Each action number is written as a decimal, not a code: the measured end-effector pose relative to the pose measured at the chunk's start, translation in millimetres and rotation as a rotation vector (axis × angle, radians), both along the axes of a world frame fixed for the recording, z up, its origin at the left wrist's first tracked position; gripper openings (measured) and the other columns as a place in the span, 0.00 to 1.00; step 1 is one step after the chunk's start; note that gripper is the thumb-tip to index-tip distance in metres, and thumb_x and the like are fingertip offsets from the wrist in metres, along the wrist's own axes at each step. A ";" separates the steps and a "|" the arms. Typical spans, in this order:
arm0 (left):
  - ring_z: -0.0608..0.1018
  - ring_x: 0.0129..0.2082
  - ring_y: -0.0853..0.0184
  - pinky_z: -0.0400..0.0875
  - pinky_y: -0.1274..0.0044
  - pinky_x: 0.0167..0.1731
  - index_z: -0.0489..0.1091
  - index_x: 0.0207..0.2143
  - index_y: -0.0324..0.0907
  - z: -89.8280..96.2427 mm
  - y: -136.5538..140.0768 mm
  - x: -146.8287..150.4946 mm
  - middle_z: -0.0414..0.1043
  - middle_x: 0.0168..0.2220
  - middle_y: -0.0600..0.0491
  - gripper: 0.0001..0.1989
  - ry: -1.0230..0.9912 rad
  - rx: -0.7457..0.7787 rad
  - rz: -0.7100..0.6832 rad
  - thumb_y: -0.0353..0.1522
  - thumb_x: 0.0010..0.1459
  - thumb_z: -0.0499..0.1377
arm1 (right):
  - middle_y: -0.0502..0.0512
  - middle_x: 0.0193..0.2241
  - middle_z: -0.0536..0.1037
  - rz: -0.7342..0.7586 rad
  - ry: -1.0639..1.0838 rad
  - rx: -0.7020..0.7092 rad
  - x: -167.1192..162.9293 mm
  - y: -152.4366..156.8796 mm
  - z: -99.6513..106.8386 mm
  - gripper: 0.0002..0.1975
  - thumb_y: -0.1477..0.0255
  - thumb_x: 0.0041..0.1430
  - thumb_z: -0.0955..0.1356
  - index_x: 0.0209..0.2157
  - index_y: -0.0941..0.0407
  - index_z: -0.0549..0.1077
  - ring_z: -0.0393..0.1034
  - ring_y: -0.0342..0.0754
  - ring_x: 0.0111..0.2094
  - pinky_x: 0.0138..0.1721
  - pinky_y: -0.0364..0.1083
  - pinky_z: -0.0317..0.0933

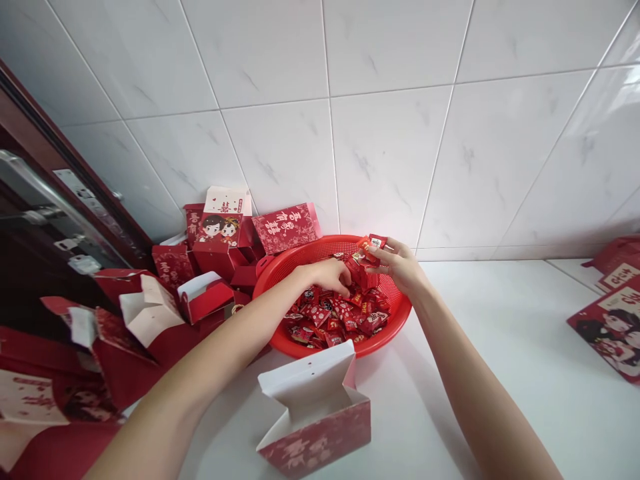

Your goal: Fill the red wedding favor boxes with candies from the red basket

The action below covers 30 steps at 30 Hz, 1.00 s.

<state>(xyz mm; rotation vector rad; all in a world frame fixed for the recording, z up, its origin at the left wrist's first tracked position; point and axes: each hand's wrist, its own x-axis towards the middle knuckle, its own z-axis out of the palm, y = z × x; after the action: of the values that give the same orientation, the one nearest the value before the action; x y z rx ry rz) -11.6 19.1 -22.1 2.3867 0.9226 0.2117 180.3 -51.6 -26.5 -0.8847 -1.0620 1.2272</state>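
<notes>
A red plastic basket (400, 327) holds a heap of red-wrapped candies (345, 313). Reaching into the heap, my left hand (330, 275) has its fingers bent down among the wrappers; what the fingertips grip, if anything, is hidden. Over the basket's right rim, my right hand (400, 267) is closed on several wrapped candies (371, 248) between thumb and fingers. In front of the basket, an open-topped red gift box (320, 433) stands upright with its white inside showing and no contents visible.
Many red gift boxes (220, 247), some with flaps raised, crowd the left side beside a dark door frame (75, 167). More printed boxes (613, 327) lie at the right edge. White tiled wall (380, 147) rises behind the white countertop (480, 320).
</notes>
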 end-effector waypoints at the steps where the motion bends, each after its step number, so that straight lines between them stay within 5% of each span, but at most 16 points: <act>1: 0.74 0.21 0.66 0.62 0.78 0.24 0.80 0.22 0.49 -1.9 -1.5 1.5 0.78 0.23 0.57 0.08 0.058 0.018 -0.013 0.33 0.34 0.72 | 0.55 0.35 0.81 0.001 0.008 -0.001 -0.4 -0.1 -0.1 0.20 0.62 0.41 0.81 0.32 0.55 0.75 0.77 0.50 0.36 0.33 0.48 0.75; 8: 0.73 0.21 0.64 0.63 0.75 0.27 0.80 0.24 0.48 -6.3 -6.0 9.3 0.78 0.23 0.56 0.04 0.152 -0.031 -0.046 0.33 0.40 0.68 | 0.55 0.35 0.82 0.003 0.049 0.008 -1.1 2.4 -1.9 0.21 0.63 0.40 0.81 0.33 0.55 0.76 0.77 0.50 0.34 0.36 0.50 0.75; 13: 0.77 0.29 0.64 0.69 0.76 0.35 0.80 0.26 0.44 7.9 4.8 -1.1 0.81 0.28 0.54 0.06 -0.294 -0.097 0.185 0.34 0.50 0.64 | 0.56 0.34 0.82 -0.012 0.035 0.018 0.2 4.2 -3.2 0.19 0.61 0.43 0.81 0.34 0.55 0.78 0.77 0.50 0.37 0.40 0.51 0.75; 19: 0.81 0.36 0.65 0.74 0.75 0.41 0.79 0.40 0.39 20.1 1.7 -3.7 0.82 0.37 0.51 0.10 -0.758 -0.450 0.421 0.32 0.55 0.65 | 0.55 0.36 0.82 -0.029 0.115 0.017 -0.8 4.2 -2.5 0.20 0.63 0.41 0.82 0.35 0.56 0.79 0.77 0.48 0.37 0.38 0.48 0.76; 30: 0.81 0.36 0.66 0.77 0.74 0.42 0.80 0.43 0.38 19.3 -2.8 0.7 0.83 0.39 0.50 0.09 -0.787 -0.452 0.333 0.28 0.59 0.65 | 0.56 0.37 0.83 0.101 0.050 0.017 -2.0 0.0 0.0 0.21 0.65 0.41 0.82 0.36 0.57 0.79 0.79 0.51 0.39 0.42 0.51 0.77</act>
<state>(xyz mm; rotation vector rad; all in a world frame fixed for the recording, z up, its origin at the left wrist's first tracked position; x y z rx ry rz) -10.9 16.3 -2.8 1.5138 0.8428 0.8899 178.4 -51.6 -26.5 -0.7913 -1.0857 1.3157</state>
